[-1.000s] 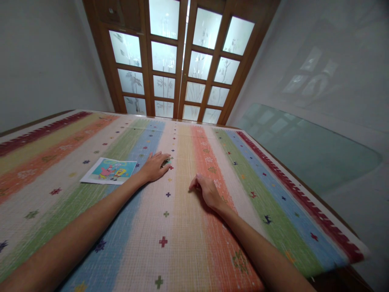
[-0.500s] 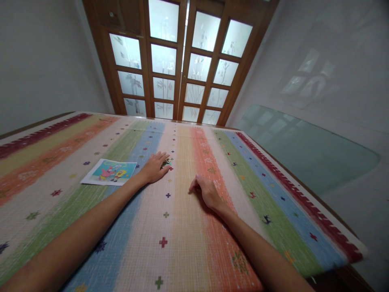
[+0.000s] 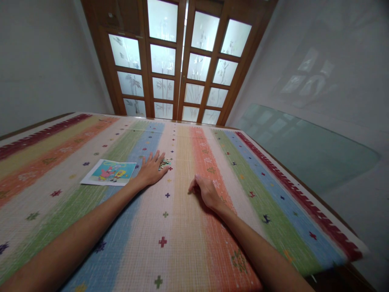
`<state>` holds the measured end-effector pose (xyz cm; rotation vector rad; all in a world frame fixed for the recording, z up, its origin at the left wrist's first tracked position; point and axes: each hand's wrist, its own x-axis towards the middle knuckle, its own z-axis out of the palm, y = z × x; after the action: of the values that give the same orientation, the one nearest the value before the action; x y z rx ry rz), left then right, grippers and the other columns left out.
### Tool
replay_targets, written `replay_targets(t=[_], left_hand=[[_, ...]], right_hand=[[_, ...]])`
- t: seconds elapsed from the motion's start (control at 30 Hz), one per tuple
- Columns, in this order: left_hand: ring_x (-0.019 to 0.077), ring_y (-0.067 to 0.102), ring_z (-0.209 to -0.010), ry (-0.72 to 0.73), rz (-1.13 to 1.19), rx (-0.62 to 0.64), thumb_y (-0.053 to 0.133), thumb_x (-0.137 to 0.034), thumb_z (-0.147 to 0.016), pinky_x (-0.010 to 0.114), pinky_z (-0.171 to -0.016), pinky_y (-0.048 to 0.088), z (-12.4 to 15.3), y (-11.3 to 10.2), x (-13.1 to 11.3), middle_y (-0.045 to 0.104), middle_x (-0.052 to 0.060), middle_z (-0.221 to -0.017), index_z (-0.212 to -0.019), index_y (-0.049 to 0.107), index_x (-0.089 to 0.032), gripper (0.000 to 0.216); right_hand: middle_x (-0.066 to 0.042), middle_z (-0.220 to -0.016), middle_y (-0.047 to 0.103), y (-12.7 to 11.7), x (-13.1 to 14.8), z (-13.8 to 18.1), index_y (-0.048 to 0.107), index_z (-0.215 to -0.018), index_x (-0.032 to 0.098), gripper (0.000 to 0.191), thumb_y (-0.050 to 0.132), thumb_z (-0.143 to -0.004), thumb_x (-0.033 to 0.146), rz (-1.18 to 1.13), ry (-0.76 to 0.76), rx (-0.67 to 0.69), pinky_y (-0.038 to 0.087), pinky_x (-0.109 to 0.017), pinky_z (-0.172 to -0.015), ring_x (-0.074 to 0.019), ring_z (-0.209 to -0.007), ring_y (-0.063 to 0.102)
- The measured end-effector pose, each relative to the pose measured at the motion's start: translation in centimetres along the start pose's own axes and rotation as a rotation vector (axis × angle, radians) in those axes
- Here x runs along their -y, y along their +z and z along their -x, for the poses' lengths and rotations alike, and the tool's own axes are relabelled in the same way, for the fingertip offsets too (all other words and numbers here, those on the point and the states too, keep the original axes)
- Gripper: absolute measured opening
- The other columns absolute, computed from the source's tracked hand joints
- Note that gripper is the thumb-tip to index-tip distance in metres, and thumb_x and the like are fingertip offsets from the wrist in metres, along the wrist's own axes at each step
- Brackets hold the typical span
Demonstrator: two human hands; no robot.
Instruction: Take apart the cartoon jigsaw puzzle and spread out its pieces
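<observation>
My left hand (image 3: 152, 168) lies spread and palm down on the striped cloth, its fingers apart. Beside its thumb and fingertips is a small heap of tiny multicoloured pieces (image 3: 165, 164), partly covered by the hand; they are too small to make out singly. To the left of that hand, a printed cartoon picture (image 3: 110, 172) on white-edged paper lies flat, with my forearm close to its right corner. My right hand (image 3: 207, 191) rests on the yellow and orange stripes, fingers loosely curled inward, and nothing shows in it.
A striped tablecloth (image 3: 185, 227) with small printed figures covers the table. Wooden doors with frosted panes (image 3: 164, 61) stand beyond the far edge. A pale green glass-like panel (image 3: 304, 142) is against the wall to the right.
My left hand has slid slightly left and its fingers have spread, uncovering more of the small heap. The right hand and the picture stay where they were.
</observation>
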<state>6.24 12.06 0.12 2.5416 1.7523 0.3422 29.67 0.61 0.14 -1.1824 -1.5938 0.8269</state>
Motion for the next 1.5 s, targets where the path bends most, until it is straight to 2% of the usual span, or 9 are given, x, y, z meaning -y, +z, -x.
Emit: replay_targets(t=[0.13,0.3,0.47,0.57,0.9,1.2,1.33,1.4,1.5], left_hand=[[0.0414,0.021,-0.154,0.065,0.004,0.045,0.039,-0.055,-0.104,0.066,-0.120,0.021,-0.4,-0.1,0.3,0.027,0.009,-0.168,-0.156,0.042,-0.028,0.060],[0.0396,0.032,-0.150,0.095,0.016,0.029,0.040,-0.052,-0.105,0.067,-0.119,0.022,-0.7,0.2,0.6,0.042,0.011,-0.161,-0.150,0.049,-0.028,0.053],[0.0411,0.029,-0.151,0.163,0.035,0.023,0.036,-0.047,-0.105,0.073,-0.115,0.021,-0.8,0.3,0.8,0.036,0.010,-0.164,-0.155,0.042,-0.031,0.052],[0.0403,0.031,-0.151,0.207,0.050,0.031,0.035,-0.045,-0.105,0.073,-0.115,0.021,-0.8,0.3,0.9,0.040,0.008,-0.163,-0.150,0.050,-0.033,0.048],[0.0373,0.040,-0.147,0.208,0.075,-0.018,0.035,-0.042,-0.104,0.069,-0.116,0.027,-0.7,0.5,0.9,0.044,0.013,-0.159,-0.142,0.056,-0.024,0.047],[0.0390,0.026,-0.153,0.232,0.086,-0.159,0.042,-0.037,-0.100,0.066,-0.121,0.022,-0.1,-0.2,0.4,0.040,0.019,-0.160,-0.154,0.038,-0.012,0.059],[0.0326,0.019,-0.156,0.372,0.080,-0.223,0.044,-0.029,-0.098,0.058,-0.127,0.012,0.9,-1.3,-0.5,0.042,0.015,-0.160,-0.150,0.044,-0.015,0.053],[0.0318,0.023,-0.155,0.508,0.093,-0.255,0.044,-0.026,-0.098,0.056,-0.128,0.016,1.9,-1.6,-1.0,0.045,0.014,-0.158,-0.148,0.047,-0.017,0.051],[0.0309,0.032,-0.151,0.609,0.133,-0.271,0.043,-0.024,-0.099,0.055,-0.126,0.026,4.0,-2.1,-1.5,0.050,0.013,-0.153,-0.143,0.052,-0.018,0.046]], right_hand=[[-0.006,-0.059,0.065,0.0,0.0,0.0,0.069,-0.061,0.019,0.078,0.031,-0.099,0.075,0.010,0.006,0.007,0.045,-0.032,-0.064,-0.0167,-0.057,0.056],[-0.006,-0.060,0.065,0.0,-0.2,0.0,0.069,-0.061,0.019,0.079,0.029,-0.099,0.076,0.032,0.003,0.012,0.045,-0.031,-0.065,-0.0162,-0.057,0.055],[-0.006,-0.060,0.065,0.0,0.2,0.0,0.069,-0.060,0.019,0.079,0.029,-0.099,0.075,0.043,0.000,0.024,0.045,-0.032,-0.065,-0.0165,-0.058,0.056],[-0.006,-0.060,0.065,-0.1,0.4,0.0,0.069,-0.059,0.019,0.078,0.030,-0.100,0.074,0.045,-0.003,0.027,0.046,-0.032,-0.066,-0.0169,-0.058,0.056],[-0.006,-0.062,0.066,0.0,-0.1,0.1,0.069,-0.061,0.019,0.078,0.028,-0.101,0.072,0.067,-0.004,0.035,0.045,-0.032,-0.066,-0.0172,-0.060,0.058],[-0.006,-0.062,0.066,-0.1,-0.1,0.1,0.068,-0.062,0.019,0.076,0.028,-0.102,0.069,0.062,-0.014,0.040,0.046,-0.032,-0.067,-0.0169,-0.060,0.057],[-0.006,-0.068,0.066,-0.4,0.0,0.1,0.068,-0.068,0.019,0.070,0.027,-0.105,0.062,0.111,-0.073,0.017,0.048,-0.034,-0.073,-0.0181,-0.066,0.060],[-0.008,-0.079,0.069,-0.7,0.1,0.0,0.069,-0.076,0.019,0.063,0.028,-0.107,0.056,0.162,-0.129,0.026,0.050,-0.036,-0.080,-0.0198,-0.077,0.063],[-0.013,-0.104,0.071,-1.2,0.7,0.1,0.070,-0.095,0.019,0.044,0.038,-0.107,0.046,0.261,-0.226,0.091,0.049,-0.042,-0.096,-0.0239,-0.103,0.064]])
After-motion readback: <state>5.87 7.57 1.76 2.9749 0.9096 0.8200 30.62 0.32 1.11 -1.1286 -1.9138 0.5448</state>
